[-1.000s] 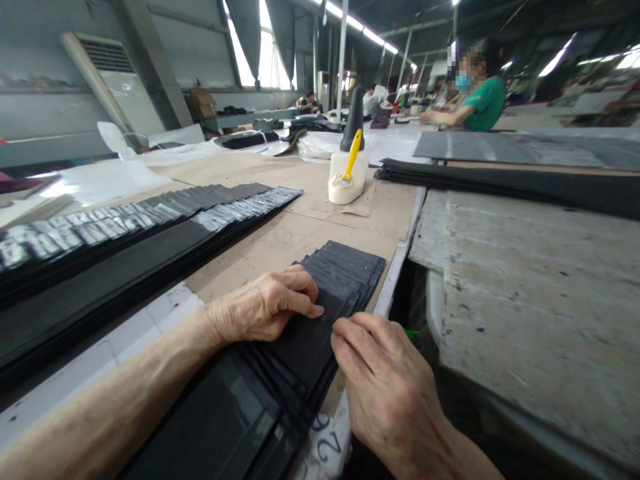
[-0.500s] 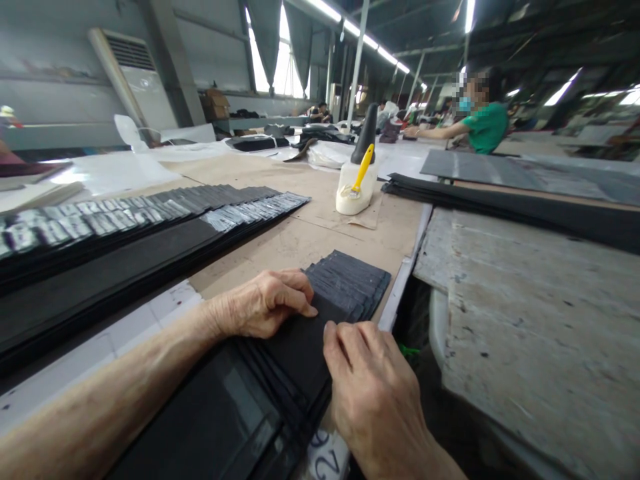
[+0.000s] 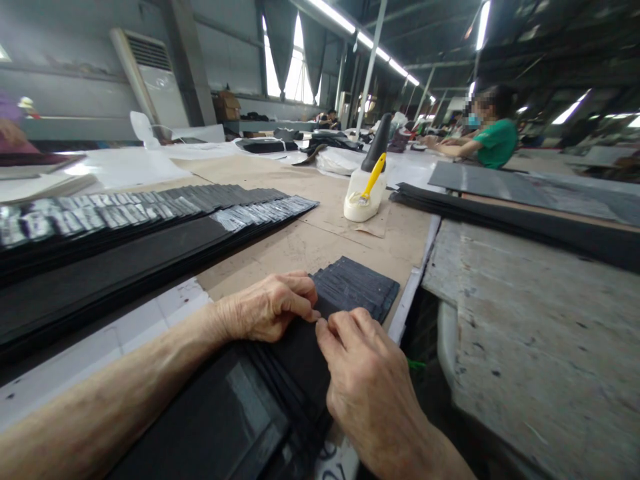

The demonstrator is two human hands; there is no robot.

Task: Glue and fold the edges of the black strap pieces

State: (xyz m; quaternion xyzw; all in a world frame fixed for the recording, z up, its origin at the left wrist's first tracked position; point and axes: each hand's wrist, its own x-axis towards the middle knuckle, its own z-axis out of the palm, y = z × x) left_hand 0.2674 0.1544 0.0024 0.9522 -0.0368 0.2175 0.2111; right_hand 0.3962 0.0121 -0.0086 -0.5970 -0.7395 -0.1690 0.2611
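My left hand (image 3: 273, 303) rests on a stack of black sheet pieces (image 3: 306, 357), its fingers curled and its thumb and forefinger pinched at the top piece. Close against it, my right hand (image 3: 370, 373) has its fingertips pinched together at the same piece, the tips of both hands nearly touching. What lies between the fingertips is mostly hidden. Beyond the hands, the overlapping ends of the stack (image 3: 363, 287) fan out in narrow steps. Nearer to me lies another black piece (image 3: 195, 413) with a shiny band along its end.
Long black strips (image 3: 125, 260) with fanned, shiny ends lie at left. A white plastic container (image 3: 359, 200) holds a yellow-handled brush (image 3: 374, 177). Dark sheets (image 3: 520, 217) overhang a grey board (image 3: 545, 333) at right. A person in a green top (image 3: 500, 143) works farther back.
My right hand has moved up and left, bringing its fingertips to those of my left hand. The whole view has shifted slightly.
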